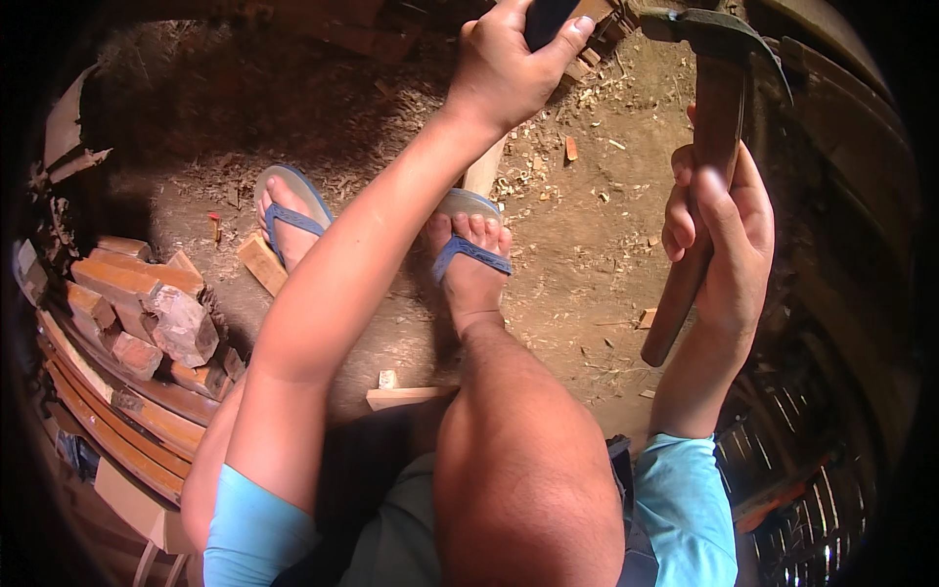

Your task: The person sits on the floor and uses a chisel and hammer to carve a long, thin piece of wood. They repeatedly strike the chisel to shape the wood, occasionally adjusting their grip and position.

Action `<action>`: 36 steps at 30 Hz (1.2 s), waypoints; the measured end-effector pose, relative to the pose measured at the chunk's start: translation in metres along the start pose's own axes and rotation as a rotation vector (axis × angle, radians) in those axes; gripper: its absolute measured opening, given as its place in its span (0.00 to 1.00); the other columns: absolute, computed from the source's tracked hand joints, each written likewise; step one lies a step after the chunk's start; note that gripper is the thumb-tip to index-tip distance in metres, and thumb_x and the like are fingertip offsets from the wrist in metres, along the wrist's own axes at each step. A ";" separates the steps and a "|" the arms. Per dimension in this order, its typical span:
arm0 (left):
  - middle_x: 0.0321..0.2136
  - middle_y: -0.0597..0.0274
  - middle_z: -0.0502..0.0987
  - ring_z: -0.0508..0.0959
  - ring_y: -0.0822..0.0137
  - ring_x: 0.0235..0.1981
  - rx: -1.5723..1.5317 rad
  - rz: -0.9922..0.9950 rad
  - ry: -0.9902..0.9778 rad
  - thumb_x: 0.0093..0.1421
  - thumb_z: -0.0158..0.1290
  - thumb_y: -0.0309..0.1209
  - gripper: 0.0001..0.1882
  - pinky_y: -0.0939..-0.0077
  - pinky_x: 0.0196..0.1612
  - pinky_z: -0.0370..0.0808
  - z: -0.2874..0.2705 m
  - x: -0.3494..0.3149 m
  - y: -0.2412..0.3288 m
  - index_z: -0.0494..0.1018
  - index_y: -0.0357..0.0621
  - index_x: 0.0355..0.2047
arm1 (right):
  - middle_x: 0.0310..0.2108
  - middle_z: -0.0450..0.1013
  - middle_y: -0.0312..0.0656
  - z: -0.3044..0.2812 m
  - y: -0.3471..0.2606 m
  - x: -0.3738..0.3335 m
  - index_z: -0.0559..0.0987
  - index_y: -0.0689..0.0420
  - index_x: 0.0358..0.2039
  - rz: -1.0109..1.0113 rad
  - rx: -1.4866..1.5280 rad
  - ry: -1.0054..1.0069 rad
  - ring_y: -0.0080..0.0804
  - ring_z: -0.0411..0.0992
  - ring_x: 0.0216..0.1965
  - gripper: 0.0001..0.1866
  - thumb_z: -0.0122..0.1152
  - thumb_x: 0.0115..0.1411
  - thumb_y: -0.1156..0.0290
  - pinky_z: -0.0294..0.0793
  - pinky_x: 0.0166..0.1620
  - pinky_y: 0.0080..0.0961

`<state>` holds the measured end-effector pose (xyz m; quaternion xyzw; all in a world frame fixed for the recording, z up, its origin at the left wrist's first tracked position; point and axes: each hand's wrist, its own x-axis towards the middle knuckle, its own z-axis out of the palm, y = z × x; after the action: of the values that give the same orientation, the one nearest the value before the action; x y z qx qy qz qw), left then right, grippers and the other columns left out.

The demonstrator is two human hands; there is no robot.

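Note:
In my right hand (722,230) is a hammer (719,127), its wooden handle tilted and its dark metal head raised at the upper right. The head has a curved, tapering end on one side. My thumb lies along the handle and the fingers wrap round it. At the top edge, my left hand (509,68) is closed on a smooth, dark object (548,20). Most of that object lies outside the picture, so its kind cannot be told. The two hands are well apart.
Cut wood blocks (147,303) are piled at the left, above long boards (117,401). Below me, my sandalled feet (469,249) stand on a dirt floor (577,274) strewn with wood chips. A wood strip (484,168) lies by one foot, another small block (262,262) by the other.

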<state>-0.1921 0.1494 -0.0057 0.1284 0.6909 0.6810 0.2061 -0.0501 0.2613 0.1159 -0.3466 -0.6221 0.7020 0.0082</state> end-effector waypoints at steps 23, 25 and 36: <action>0.22 0.70 0.73 0.72 0.81 0.21 -0.276 0.000 0.128 0.62 0.55 0.25 0.05 0.84 0.22 0.68 -0.008 0.001 -0.002 0.69 0.42 0.32 | 0.22 0.65 0.32 -0.023 -0.082 0.035 0.67 0.60 0.55 -0.425 -0.590 -0.041 0.14 0.60 0.15 0.21 0.44 0.70 0.58 0.60 0.17 0.12; 0.21 0.71 0.72 0.71 0.81 0.20 -0.316 -0.042 0.111 0.62 0.56 0.25 0.06 0.84 0.21 0.68 -0.007 0.006 -0.003 0.69 0.42 0.31 | 0.22 0.65 0.32 -0.019 -0.076 0.033 0.67 0.60 0.54 -0.429 -0.598 -0.061 0.14 0.60 0.16 0.21 0.44 0.70 0.58 0.61 0.18 0.13; 0.21 0.73 0.72 0.71 0.82 0.19 -0.388 -0.015 0.226 0.61 0.56 0.25 0.05 0.85 0.20 0.67 -0.002 -0.005 -0.011 0.69 0.44 0.32 | 0.23 0.65 0.33 -0.005 -0.053 0.028 0.68 0.60 0.50 -0.442 -0.674 -0.153 0.16 0.61 0.19 0.18 0.43 0.71 0.59 0.63 0.21 0.16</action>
<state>-0.1873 0.1447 -0.0159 0.0041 0.5667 0.8095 0.1535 -0.0910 0.2903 0.1496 -0.1346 -0.8755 0.4641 -0.0015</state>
